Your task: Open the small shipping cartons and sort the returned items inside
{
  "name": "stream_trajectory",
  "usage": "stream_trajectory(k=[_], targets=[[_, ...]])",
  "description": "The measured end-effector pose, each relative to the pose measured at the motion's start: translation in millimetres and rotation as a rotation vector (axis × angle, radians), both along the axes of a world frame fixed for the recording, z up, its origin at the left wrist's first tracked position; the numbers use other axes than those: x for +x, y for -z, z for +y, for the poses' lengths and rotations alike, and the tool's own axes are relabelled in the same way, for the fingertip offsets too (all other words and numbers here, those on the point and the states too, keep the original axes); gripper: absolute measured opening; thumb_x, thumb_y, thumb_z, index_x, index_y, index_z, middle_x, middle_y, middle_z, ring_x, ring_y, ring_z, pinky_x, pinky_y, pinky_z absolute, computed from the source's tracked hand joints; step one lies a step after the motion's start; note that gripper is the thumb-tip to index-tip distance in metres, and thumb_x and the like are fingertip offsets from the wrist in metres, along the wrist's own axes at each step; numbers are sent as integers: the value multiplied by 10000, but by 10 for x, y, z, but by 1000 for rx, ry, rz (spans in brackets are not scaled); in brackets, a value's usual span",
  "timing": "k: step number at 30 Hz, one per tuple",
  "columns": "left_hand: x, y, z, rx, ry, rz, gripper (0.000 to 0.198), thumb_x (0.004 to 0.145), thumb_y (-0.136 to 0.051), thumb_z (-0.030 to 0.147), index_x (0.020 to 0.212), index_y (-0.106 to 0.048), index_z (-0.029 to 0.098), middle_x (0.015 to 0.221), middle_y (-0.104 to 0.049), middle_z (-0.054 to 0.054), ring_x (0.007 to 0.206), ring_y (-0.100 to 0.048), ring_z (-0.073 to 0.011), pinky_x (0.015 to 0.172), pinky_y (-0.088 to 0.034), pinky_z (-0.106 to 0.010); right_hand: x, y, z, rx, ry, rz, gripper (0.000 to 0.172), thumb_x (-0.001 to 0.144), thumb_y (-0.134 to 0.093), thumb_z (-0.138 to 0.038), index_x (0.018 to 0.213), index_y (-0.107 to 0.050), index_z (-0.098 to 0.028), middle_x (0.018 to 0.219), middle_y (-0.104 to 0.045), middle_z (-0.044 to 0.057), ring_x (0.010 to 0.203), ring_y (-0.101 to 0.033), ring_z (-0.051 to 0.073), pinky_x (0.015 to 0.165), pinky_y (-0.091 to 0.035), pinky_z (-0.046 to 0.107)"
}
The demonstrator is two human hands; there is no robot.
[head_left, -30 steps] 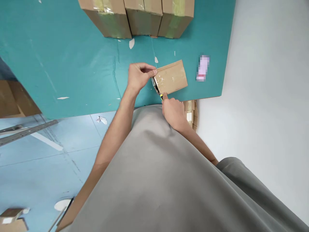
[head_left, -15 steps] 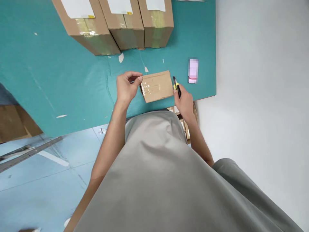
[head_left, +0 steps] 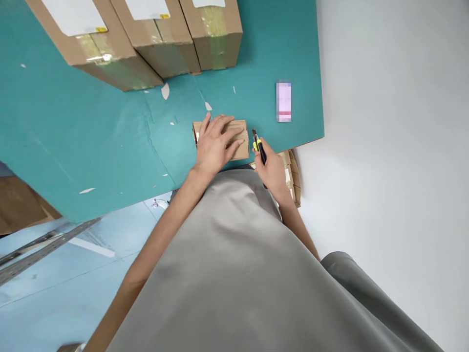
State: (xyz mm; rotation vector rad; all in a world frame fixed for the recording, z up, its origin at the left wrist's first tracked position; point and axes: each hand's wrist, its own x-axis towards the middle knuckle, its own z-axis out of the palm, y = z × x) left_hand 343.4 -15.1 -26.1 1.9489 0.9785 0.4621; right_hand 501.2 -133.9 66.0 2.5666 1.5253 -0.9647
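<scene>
A small brown cardboard box (head_left: pixel 242 152) lies near the front edge of the green table (head_left: pixel 120 156). My left hand (head_left: pixel 215 146) rests on top of it with its fingers spread, covering much of its upper face. Just right of the box, my right hand (head_left: pixel 270 168) is closed round a black and yellow utility knife (head_left: pixel 261 148). The knife's tip points away from me and is apart from the box.
Three large taped cartons (head_left: pixel 220 29) stand side by side at the back. A phone (head_left: pixel 284 101) lies near the table's right edge. Below that edge are more cartons (head_left: pixel 295 181). A white surface (head_left: pixel 395 146) lies to the right.
My left hand has moved from the box's left corner onto its top, fingers now spread. The box has shifted slightly and shows an edge at its left end. My right hand still holds the knife.
</scene>
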Motion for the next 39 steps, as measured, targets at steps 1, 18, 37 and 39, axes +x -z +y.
stream_trajectory(k=[1,18,37,39], targets=[[-6,13,-4,17,1,9,455,1068,-629,708,1250,-802,328,1528,-745,-21,1631,-510,-349,1436,-220,-675,-20,-16,2,-8,12,2,669,1160,-416,-417,1789,-470,-196,1392,-816,188,1238,-784,377,1047,-613,468],[35,112,-150,38,-114,-144,437,1040,-648,708,1346,-773,422,1570,-731,-42,1613,-535,-369,1414,-279,-624,-378,-47,143,-111,41,-75,736,1184,-327,-413,1870,-228,-166,1397,-792,239,1186,-801,420,1017,-636,553],[22,128,-170,123,-51,74,552,1123,-549,702,1474,-736,320,1729,-606,-60,1690,-436,-353,1457,-153,-663,-299,-187,19,-126,-49,-124,700,1194,-276,-291,1880,-215,-163,1486,-775,225,1265,-790,387,1069,-612,482],[19,128,-163,129,-51,78,566,1123,-546,718,1481,-731,321,1723,-608,-61,1684,-439,-351,1456,-160,-669,-287,-121,89,-124,-56,-125,694,1205,-267,-313,1879,-211,-162,1480,-779,227,1272,-788,397,1069,-615,498]])
